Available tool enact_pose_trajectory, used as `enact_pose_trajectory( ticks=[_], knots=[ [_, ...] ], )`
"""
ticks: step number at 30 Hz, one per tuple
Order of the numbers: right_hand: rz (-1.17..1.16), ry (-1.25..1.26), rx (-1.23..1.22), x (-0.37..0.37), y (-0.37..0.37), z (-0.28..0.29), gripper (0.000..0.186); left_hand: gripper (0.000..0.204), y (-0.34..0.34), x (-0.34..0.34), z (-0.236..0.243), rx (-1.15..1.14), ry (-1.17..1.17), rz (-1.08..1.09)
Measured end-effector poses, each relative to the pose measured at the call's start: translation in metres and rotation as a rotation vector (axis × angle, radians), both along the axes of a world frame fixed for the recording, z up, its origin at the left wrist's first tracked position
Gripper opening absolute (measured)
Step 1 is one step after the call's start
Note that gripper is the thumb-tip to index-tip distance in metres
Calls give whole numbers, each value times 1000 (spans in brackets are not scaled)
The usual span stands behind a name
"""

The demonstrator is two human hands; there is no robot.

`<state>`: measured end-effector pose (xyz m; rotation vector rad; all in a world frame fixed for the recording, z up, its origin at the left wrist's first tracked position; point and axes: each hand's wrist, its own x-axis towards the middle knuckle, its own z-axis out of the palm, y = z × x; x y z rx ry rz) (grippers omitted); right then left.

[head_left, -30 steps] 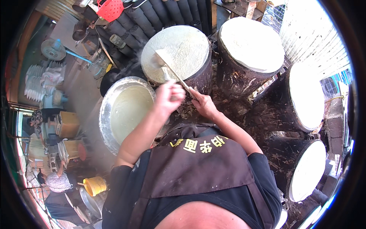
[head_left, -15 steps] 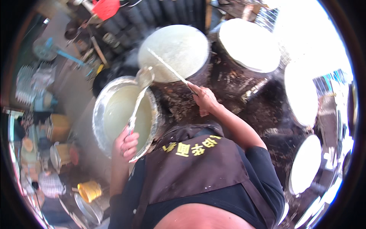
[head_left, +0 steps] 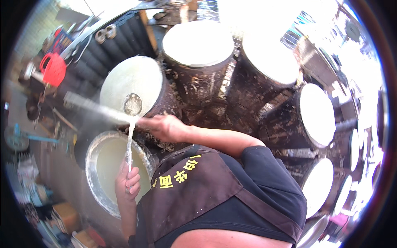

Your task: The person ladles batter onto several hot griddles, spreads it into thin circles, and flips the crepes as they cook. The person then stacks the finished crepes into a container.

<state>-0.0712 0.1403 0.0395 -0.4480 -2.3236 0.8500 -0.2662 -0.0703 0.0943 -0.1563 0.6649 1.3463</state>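
My left hand (head_left: 128,182) is closed around the handle of a ladle (head_left: 130,142). The ladle's round bowl, holding something pale and wet, hangs over the near part of a round, white-coated griddle top (head_left: 134,78). Below the ladle stands a wide metal basin (head_left: 92,165) of cloudy, whitish liquid, its rim crusted. My right hand (head_left: 165,128) reaches leftward, closed on a long, flat, pale stick or blade (head_left: 95,108), smeared by motion. It extends along the griddle's near edge, close to the ladle; whether they touch I cannot tell.
More white-topped round drums, including one at the far middle (head_left: 198,43) and one at the right (head_left: 317,115), curve around me. A red plastic basket (head_left: 53,69) lies at the far left. Dark corrugated sheeting (head_left: 120,45) stands behind the griddle. A blue-framed fan (head_left: 18,138) is at the left.
My view has turned right. The ladle has moved from the griddle's edge near the basin to over its near part. My right hand has swung left, carrying the stick or blade across the near edge.
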Motion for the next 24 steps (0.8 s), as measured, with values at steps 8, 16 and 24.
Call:
enact_pose_trajectory(
  ticks=[8,16,24],
  knots=[
    [263,-9,111,5,-32,41,11,34,69,30,-2,-127,255,-206],
    [-555,-18,21,141,134,-20,37,32,114,72,8,-77,144,-145],
    [-665,-486,517,223,305,-88,58,34,152,91,12,-115,76,-19]
  ],
)
